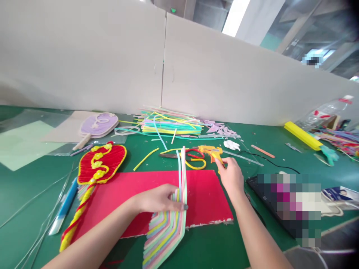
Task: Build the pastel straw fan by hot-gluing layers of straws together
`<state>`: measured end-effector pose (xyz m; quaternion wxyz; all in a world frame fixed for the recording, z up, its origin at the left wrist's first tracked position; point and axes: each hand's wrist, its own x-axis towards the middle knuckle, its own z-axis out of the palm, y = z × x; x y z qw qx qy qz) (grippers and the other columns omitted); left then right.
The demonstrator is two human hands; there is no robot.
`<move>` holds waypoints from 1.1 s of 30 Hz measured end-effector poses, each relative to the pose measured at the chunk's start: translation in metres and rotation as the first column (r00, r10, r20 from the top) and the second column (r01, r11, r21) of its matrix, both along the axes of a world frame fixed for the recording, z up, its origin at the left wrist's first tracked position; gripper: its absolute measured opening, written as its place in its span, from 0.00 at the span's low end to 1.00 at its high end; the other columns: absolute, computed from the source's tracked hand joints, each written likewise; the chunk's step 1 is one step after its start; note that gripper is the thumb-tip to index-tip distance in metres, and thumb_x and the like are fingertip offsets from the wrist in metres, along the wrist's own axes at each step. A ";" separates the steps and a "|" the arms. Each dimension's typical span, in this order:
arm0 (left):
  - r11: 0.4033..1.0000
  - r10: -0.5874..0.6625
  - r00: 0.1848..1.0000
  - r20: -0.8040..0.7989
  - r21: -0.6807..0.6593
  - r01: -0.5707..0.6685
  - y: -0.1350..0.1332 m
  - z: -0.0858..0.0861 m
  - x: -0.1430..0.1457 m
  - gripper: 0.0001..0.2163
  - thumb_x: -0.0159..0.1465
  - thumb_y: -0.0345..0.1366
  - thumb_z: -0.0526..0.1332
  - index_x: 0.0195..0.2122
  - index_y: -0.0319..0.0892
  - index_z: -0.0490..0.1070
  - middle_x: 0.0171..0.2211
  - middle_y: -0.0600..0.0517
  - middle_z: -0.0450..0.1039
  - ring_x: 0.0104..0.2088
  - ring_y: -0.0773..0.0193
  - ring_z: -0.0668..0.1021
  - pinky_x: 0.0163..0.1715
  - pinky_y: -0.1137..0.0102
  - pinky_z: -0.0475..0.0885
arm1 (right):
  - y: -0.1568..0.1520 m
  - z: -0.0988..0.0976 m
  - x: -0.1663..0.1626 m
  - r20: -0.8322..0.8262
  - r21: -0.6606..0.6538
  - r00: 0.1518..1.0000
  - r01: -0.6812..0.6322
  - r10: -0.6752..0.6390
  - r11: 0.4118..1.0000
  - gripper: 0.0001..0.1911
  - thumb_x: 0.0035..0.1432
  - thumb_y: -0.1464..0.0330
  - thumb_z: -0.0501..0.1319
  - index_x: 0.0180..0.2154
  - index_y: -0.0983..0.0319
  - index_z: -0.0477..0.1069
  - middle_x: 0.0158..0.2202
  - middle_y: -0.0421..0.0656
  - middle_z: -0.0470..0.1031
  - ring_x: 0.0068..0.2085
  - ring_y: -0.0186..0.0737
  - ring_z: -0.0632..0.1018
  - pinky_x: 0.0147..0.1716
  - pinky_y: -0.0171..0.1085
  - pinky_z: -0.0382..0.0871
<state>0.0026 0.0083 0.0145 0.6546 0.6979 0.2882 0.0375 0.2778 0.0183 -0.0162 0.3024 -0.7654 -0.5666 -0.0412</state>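
My left hand (157,198) is closed around a striped strip of pipe cleaners (165,239) laid side by side in pastel colours. The strip bends at an angle, and a few long stems rise past my thumb. At the right, the fingers of my right hand (232,177) are wrapped on the handle of a yellow-orange hot glue gun (209,150), which lies beside the scissors. Those scissors (193,167) have red and yellow handles and dark blades. Beneath my left hand is a red board (206,194), which the strip overhangs at the front.
A red and yellow fan (102,164) lies left, near a blue-handled tool (67,201). Behind are a purple fan (99,124) and a pipe-cleaner pile (171,125). Right are a dark device (269,201), a yellow strip (303,135) and a plastic bottle (325,114). A partition (224,74) closes the back.
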 end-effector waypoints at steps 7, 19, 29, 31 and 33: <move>0.989 0.145 0.989 -0.042 0.019 -0.145 -0.006 -0.002 -0.004 0.18 0.56 0.52 0.61 0.25 0.42 0.60 0.20 0.60 0.53 0.20 0.71 0.58 0.17 0.74 0.51 | 0.005 0.006 0.000 -0.103 -0.024 0.993 -0.058 0.055 0.998 0.29 0.60 0.45 0.46 0.31 0.61 0.72 0.36 0.49 0.71 0.31 0.40 0.72 0.27 0.37 0.59; 0.979 0.187 0.980 -0.075 0.098 -0.179 -0.013 -0.001 -0.015 0.19 0.57 0.53 0.60 0.27 0.41 0.62 0.22 0.59 0.53 0.22 0.71 0.58 0.20 0.74 0.53 | -0.027 0.028 -0.110 -0.909 0.014 0.267 -0.747 0.319 0.664 0.14 0.50 0.56 0.66 0.30 0.61 0.74 0.28 0.36 0.70 0.30 0.31 0.69 0.31 0.31 0.61; 0.835 0.551 0.834 0.031 -0.010 -0.551 -0.011 -0.006 -0.023 0.26 0.58 0.60 0.55 0.38 0.41 0.77 0.31 0.50 0.76 0.36 0.57 0.74 0.34 0.69 0.66 | -0.018 0.009 -0.100 -0.982 0.170 -0.001 -0.452 0.190 0.876 0.18 0.45 0.55 0.69 0.29 0.60 0.68 0.19 0.31 0.59 0.17 0.23 0.59 0.13 0.27 0.46; 0.832 0.555 0.831 0.042 -0.033 -0.554 -0.009 -0.007 -0.025 0.26 0.58 0.60 0.56 0.41 0.41 0.76 0.33 0.51 0.76 0.38 0.56 0.74 0.36 0.69 0.67 | -0.016 0.008 -0.101 -0.978 0.201 -0.026 -0.399 0.208 0.894 0.19 0.45 0.55 0.69 0.29 0.60 0.67 0.19 0.31 0.59 0.17 0.23 0.60 0.12 0.27 0.48; 0.854 0.519 0.854 0.035 0.036 -0.520 -0.005 -0.008 -0.027 0.25 0.57 0.58 0.58 0.40 0.40 0.74 0.31 0.52 0.74 0.33 0.60 0.73 0.33 0.70 0.66 | -0.016 0.007 -0.103 -0.971 0.228 -0.024 -0.394 0.238 0.890 0.19 0.45 0.54 0.69 0.28 0.60 0.66 0.19 0.31 0.60 0.17 0.24 0.61 0.12 0.27 0.49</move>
